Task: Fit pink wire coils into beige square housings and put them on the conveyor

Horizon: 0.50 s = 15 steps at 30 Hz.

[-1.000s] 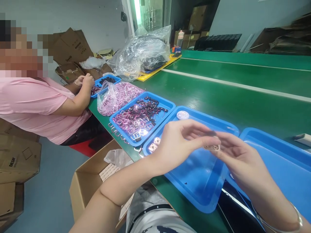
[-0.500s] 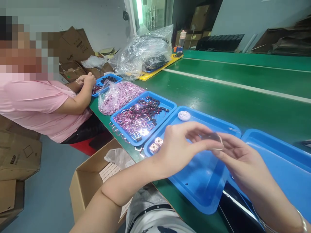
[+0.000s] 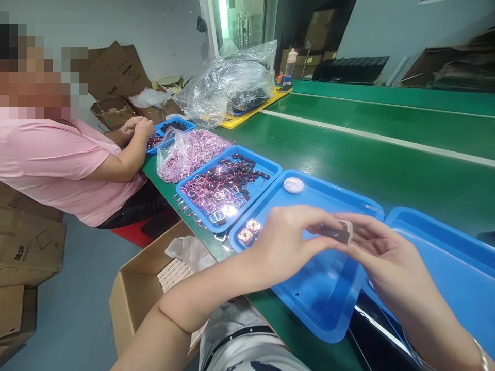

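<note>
My left hand [image 3: 288, 242] and my right hand [image 3: 382, 257] meet above a blue tray [image 3: 320, 293], both pinching one small dark part with a pale rim [image 3: 340, 232] between their fingertips. Two small square finished pieces [image 3: 249, 231] lie at the tray's near left corner, and a round white disc [image 3: 293, 185] rests near its far edge. To the left, another blue tray [image 3: 266, 167] holds a heap of pink wire coils and black parts [image 3: 222, 188].
A person in a pink shirt [image 3: 65, 170] sits at left, hands [image 3: 137, 126] over a far blue tray [image 3: 185, 123]. A clear bag of pink coils [image 3: 185, 152], a big plastic bag [image 3: 228, 85], an open carton [image 3: 135, 293] below the edge, another blue tray [image 3: 456, 278] at right, green conveyor [image 3: 386, 149].
Both my hands have lowered slightly toward the tray while turning the small part between the fingertips; its dark face now shows. The person at left keeps working in place.
</note>
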### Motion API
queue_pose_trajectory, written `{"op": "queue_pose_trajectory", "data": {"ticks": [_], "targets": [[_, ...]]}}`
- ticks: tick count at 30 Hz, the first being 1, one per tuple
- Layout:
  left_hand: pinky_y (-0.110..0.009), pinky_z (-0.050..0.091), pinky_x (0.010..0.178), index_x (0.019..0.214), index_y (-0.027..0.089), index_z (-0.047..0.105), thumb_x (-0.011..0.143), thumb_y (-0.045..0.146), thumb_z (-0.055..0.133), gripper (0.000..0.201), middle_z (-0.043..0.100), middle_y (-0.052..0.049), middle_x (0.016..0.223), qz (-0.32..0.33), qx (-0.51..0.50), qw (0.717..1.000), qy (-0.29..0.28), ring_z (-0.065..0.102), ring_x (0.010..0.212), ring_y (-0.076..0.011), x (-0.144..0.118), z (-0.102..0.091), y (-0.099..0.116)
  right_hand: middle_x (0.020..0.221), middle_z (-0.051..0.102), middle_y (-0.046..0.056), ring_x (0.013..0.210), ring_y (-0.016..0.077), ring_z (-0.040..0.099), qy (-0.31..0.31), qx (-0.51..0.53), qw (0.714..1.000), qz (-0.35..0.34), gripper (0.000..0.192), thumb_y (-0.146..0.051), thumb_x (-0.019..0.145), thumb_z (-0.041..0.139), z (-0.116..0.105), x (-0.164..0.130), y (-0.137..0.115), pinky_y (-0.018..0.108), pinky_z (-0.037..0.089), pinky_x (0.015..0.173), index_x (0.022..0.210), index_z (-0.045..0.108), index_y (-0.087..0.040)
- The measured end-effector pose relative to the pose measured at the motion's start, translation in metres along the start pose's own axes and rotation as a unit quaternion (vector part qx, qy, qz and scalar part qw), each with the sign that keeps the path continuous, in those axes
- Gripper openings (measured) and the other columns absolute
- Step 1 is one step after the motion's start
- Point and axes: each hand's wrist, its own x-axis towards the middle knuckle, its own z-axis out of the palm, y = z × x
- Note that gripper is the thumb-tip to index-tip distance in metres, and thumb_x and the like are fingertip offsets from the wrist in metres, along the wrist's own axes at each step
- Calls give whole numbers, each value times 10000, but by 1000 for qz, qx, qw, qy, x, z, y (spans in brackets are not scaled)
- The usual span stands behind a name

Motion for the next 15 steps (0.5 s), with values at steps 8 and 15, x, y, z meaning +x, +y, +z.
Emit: {"op": "queue_pose_trajectory", "data": {"ticks": [8,15], "targets": [[-256,538,826,928,157,717,815,173,674,122,701,-51,952,40,62,997,-4,657,901,-152,-2,-8,-2,1042,742,9,963,175,695,-2,5,1000,13,277,-265,733,776,0,1,0,182,552,820,1000,712,-307],[-265,539,822,1076,144,661,930,149,479,233,694,-79,1013,104,142,984,-17,656,913,-149,-8,-9,-6,1007,754,30,963,218,701,1,15,1000,21,300,-269,706,795,1,2,3,268,568,841,995,718,-291]]}}
